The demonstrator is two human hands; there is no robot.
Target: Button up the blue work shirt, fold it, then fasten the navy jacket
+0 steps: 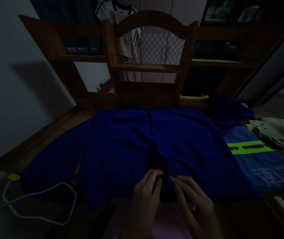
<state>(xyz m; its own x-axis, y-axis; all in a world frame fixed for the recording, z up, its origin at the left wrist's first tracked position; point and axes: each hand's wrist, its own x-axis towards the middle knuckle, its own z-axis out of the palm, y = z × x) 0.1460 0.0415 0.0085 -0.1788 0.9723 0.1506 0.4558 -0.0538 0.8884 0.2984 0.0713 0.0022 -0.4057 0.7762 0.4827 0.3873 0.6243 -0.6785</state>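
Note:
A dark blue long-sleeved button-up shirt lies spread out, its front opening running down the middle and a button visible near the top. At the near end of that opening, my left hand pinches the fabric edge between thumb and fingers. Close beside it on the right, my right hand has its thumb and index finger together on the other side's edge. The cloth right between the fingertips is in shadow, so any button there is hidden. One sleeve stretches out to the left; the other is bunched at the far right.
A wooden shelf unit stands behind the shirt. To the right lie a blue bag-like item with a lime stripe and folded beige cloth. A white cable loops at the near left. The room is dim.

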